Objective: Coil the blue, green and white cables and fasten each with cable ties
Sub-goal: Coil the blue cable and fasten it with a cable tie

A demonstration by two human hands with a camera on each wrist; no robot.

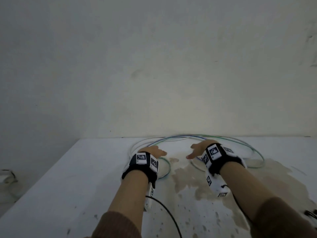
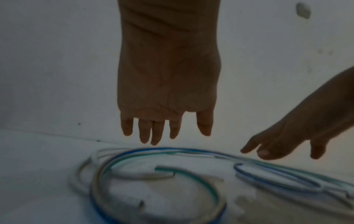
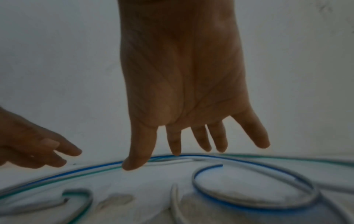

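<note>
Blue (image 1: 171,136), green (image 1: 260,156) and white (image 1: 135,146) cables lie in loose overlapping loops at the back of the white table (image 1: 85,177), close to the wall. My left hand (image 1: 152,152) hovers over the left loops with straight fingers and holds nothing. My right hand (image 1: 197,150) hovers over the right loops, fingers spread and empty. In the left wrist view the fingertips (image 2: 155,141) hang just above the blue cable (image 2: 172,149) and a green loop (image 2: 191,175). In the right wrist view the thumb (image 3: 134,163) sits near the blue cable (image 3: 95,168).
A brownish stain (image 1: 197,182) covers the table's middle and right. A thin black wire (image 1: 168,213) trails from my left wrist device. A small dark item (image 1: 311,213) lies at the right edge. The table's left edge (image 1: 42,184) drops to the floor.
</note>
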